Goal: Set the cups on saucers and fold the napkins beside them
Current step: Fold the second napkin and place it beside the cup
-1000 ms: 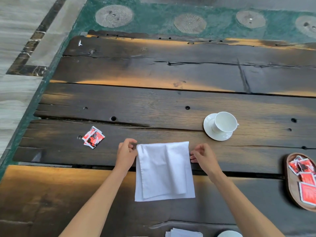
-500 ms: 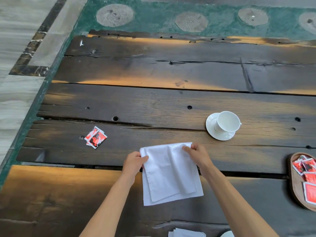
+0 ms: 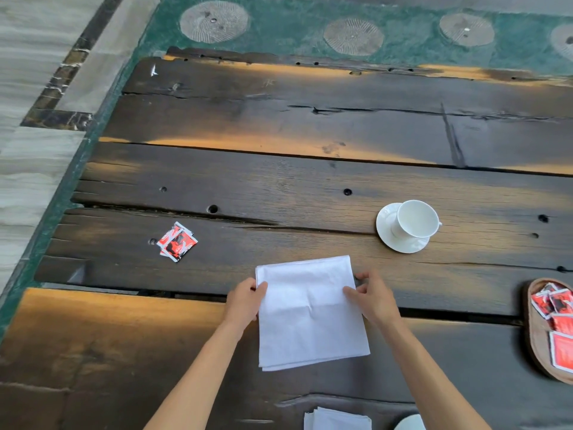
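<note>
Near the tabletop's near edge, the napkin, long axis running away from the person, is pinched at its sides by the left hand and right hand.

Worktop: dark, weathered planks with cracks, gaps and bolt holes. White napkin folded flat, near edge centre. Saucer far right of it, cup upright on it. Red sachets in a small pile, left. Wooden tray of red sachets at right edge. More white napkins at bottom edge.
</note>
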`<state>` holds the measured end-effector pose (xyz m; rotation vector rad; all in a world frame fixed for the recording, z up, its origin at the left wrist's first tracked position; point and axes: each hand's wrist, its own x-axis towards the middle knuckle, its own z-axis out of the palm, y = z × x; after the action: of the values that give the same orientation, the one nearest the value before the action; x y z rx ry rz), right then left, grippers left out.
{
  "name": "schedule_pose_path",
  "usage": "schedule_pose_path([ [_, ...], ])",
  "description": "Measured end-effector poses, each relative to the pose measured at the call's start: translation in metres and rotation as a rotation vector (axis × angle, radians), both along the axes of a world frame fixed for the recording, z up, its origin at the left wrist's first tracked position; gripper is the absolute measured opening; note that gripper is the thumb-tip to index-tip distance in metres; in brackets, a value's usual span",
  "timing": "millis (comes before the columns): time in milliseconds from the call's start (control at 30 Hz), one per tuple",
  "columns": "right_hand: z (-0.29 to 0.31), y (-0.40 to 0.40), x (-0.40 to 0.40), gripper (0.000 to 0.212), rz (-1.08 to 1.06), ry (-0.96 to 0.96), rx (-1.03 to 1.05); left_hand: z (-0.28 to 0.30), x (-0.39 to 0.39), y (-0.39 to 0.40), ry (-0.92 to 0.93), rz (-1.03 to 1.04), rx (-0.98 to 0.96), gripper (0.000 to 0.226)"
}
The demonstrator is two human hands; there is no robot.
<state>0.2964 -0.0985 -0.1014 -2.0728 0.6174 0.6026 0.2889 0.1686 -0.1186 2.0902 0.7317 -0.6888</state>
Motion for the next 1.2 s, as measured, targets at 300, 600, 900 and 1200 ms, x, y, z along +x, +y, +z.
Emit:
schedule_pose_path([
  [300,0.002,-0.003,-0.020,0.033,0.126,-0.040,-0.136,-0.006,-0.036,-0.008,-0.033,0.004,0.051,0.019],
  [600,0.001,0.000,-0.037,0.016,0.191,-0.095,-0.357,-0.007,-0.051,-0.016,-0.067,-0.213,0.239,0.038],
  [900,0.003,0.002,-0.042,0.049,0.290,0.095,-0.548,0.006,-0.064,-0.029,-0.194,-0.225,0.286,0.033],
  [1200,0.009,0.003,-0.049,0.025,0.025,0.004,-0.154,0.013,-0.076,-0.054,-0.119,0.205,0.003,0.056],
])
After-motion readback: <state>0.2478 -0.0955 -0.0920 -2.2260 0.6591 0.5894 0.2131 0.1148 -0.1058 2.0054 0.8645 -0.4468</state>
